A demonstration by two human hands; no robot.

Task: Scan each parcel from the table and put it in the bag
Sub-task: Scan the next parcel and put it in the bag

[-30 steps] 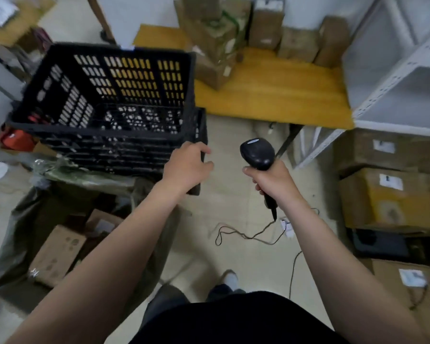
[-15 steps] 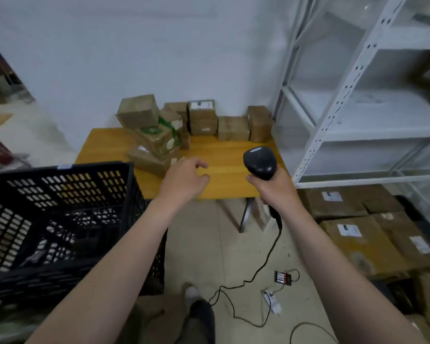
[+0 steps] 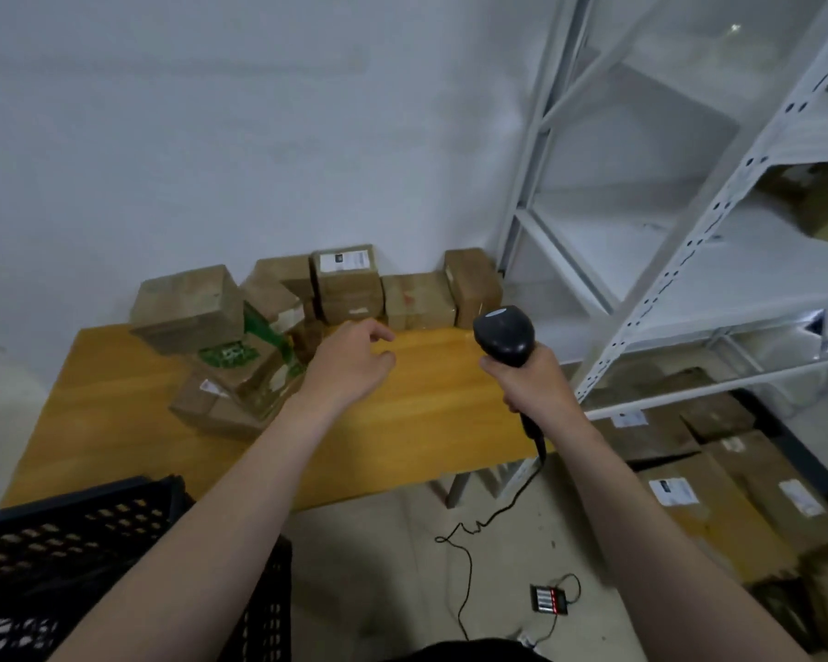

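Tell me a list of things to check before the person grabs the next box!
1. Scanner in the right hand: ok, gripped by its handle.
2. Left hand free to grab: ok, it holds nothing, above the table.
3. Parcels on the table: ok, several stand by the wall.
4. A label to scan: ok, the white label on one back parcel faces the camera.
5. Scanner cable free: cannot tell, it trails down to the floor.
6. Bag ready: cannot tell, no bag is in view.
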